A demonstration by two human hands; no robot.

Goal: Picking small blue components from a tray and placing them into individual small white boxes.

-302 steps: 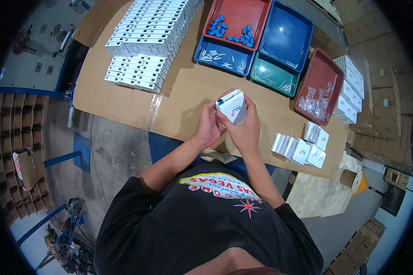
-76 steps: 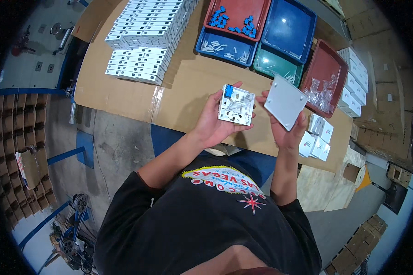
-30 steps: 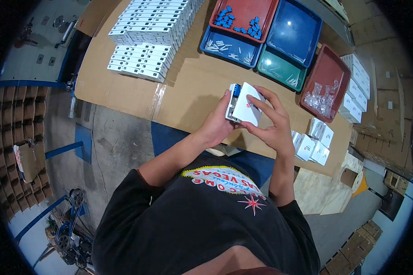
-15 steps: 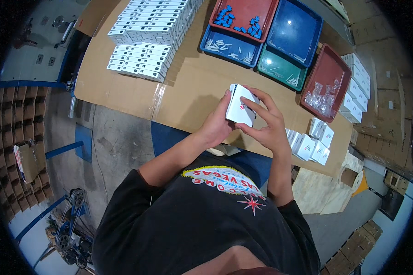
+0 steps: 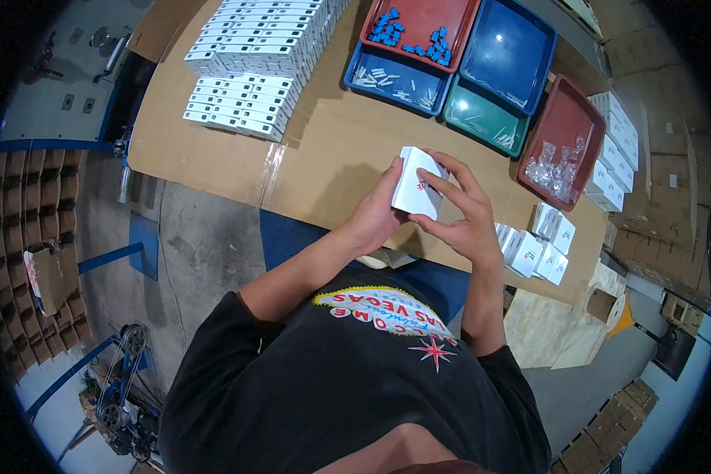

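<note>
Between my two hands is a small white box (image 5: pixel 415 189) with a red mark on its top face, held above the near part of the cardboard-covered table. My left hand (image 5: pixel 378 212) grips its left side, the thumb along the edge and the fingers underneath, out of sight. My right hand (image 5: pixel 468 207) closes on it from the right. Its index finger lies across the top face and its thumb is at the near corner. Right of my right hand, several similar white boxes (image 5: pixel 524 254) stand grouped on the table.
Stacked white boxes (image 5: pixel 249 103) fill the table's far left. Trays hold blue parts (image 5: pixel 387 30), small white pieces (image 5: pixel 375 77) and clear plastic bags (image 5: pixel 557 170); another blue tray (image 5: pixel 507 47) and a green tray (image 5: pixel 482 118) adjoin them. More white boxes (image 5: pixel 608 178) stand at the right edge.
The box's lid and side, slightly apart before, now sit flush, and the box has turned a little between my hands. Both hands keep nearly the same place.
</note>
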